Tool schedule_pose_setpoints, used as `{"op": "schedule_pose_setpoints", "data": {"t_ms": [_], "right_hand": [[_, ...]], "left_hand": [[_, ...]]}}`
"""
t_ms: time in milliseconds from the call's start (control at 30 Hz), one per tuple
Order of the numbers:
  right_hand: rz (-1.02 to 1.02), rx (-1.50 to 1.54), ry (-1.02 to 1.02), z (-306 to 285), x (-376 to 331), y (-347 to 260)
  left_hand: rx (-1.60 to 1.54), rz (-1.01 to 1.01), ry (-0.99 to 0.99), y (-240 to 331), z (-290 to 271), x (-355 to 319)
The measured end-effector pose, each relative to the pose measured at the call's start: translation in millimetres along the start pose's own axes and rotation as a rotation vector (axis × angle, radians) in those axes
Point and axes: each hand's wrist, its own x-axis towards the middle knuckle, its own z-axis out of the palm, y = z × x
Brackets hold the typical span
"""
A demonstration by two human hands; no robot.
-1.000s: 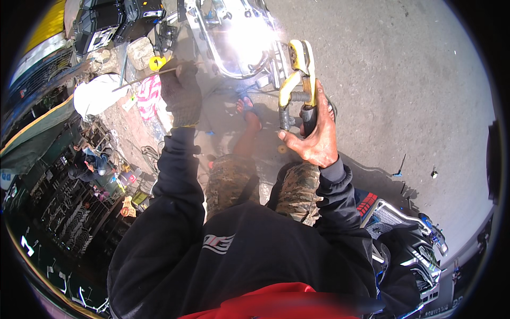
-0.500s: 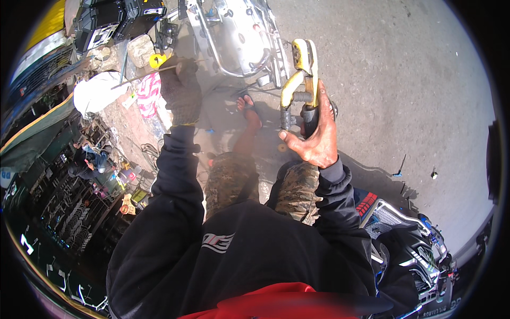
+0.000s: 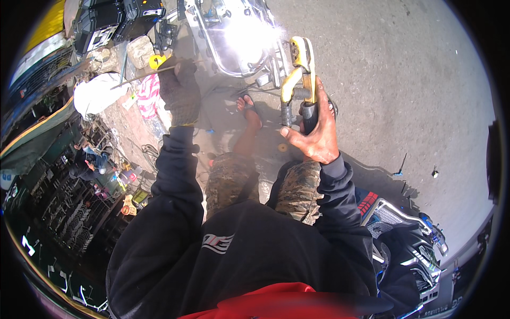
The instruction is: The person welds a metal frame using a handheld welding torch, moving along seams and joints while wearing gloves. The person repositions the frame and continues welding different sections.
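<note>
My left hand point(image 3: 179, 93), in a dark knitted glove, is closed around a thin brown rod point(image 3: 143, 76) that reaches out to the left. My bare right hand point(image 3: 319, 135) grips a yellow tool with a black handle point(image 3: 308, 118); its yellow parts look worn, and dark tape wraps a side bar. The tool's exact kind cannot be made out. Beyond and between my hands lies a shiny metal rack point(image 3: 234, 66) of bent tubes around a plate, with strong white glare over its right part. My right fingers are partly hidden behind the handle.
Black cases point(image 3: 101, 26) stand at the far left, near a stone block point(image 3: 140, 50) and a yellow object point(image 3: 157, 61). A white sack point(image 3: 98, 94) and a red-and-white cloth point(image 3: 149, 95) lie left of my glove. Motorcycle parts point(image 3: 411, 244) sit at the lower right. Another person point(image 3: 90, 161) is at the left.
A bright white glare now covers part of the metal rack. The yellow tool and my right hand have shifted very slightly. My left hand stays in nearly the same place.
</note>
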Motion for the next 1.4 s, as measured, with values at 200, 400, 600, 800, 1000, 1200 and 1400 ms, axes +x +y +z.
{"op": "schedule_pose_setpoints", "data": {"t_ms": [200,400,600,800,1000,1200,1400], "right_hand": [[0.026,0.257,-0.057,-6,2,8],[0.030,0.340,-0.058,-11,1,16],[0.008,0.331,-0.038,-7,-1,13],[-0.001,0.278,-0.055,-7,0,14],[-0.040,0.183,-0.058,-7,3,16],[0.022,0.191,-0.073,-8,3,14],[-0.013,0.188,-0.071,-7,5,14]], "left_hand": [[-0.037,-0.031,0.000,1,1,2],[-0.074,-0.043,-0.006,2,1,2],[-0.013,-0.039,-0.018,6,0,3],[-0.060,-0.025,-0.011,5,1,1],[-0.064,-0.026,-0.013,3,0,1],[-0.078,-0.040,0.015,8,2,1],[-0.082,-0.058,0.050,15,5,-1]]}}
